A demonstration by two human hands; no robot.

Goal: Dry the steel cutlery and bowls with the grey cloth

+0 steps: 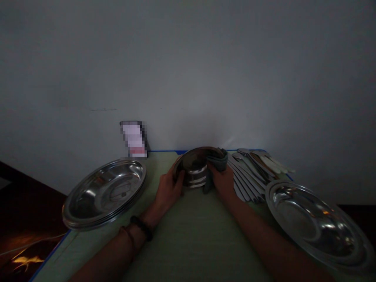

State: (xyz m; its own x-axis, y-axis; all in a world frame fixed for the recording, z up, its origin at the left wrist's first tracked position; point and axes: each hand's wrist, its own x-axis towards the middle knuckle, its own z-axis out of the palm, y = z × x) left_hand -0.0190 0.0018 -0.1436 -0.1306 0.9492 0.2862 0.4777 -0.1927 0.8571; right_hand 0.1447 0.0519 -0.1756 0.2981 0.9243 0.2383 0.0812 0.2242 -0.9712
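A stack of small steel bowls [196, 169] stands at the far middle of the green table [188, 235]. My left hand [169, 188] grips the stack's left side, fingers curled round the rim. On the right side, my right hand [223, 181] presses a dark grey cloth [216, 161] against the bowls; the cloth drapes over the top bowl's rim. Dark bead bracelets sit on my left wrist.
A stack of large steel plates [103, 194] lies at the left. Another large steel plate [317, 223] sits at the right front. Several steel spoons [252, 174] are fanned out behind it. A small card [134, 139] leans against the grey wall.
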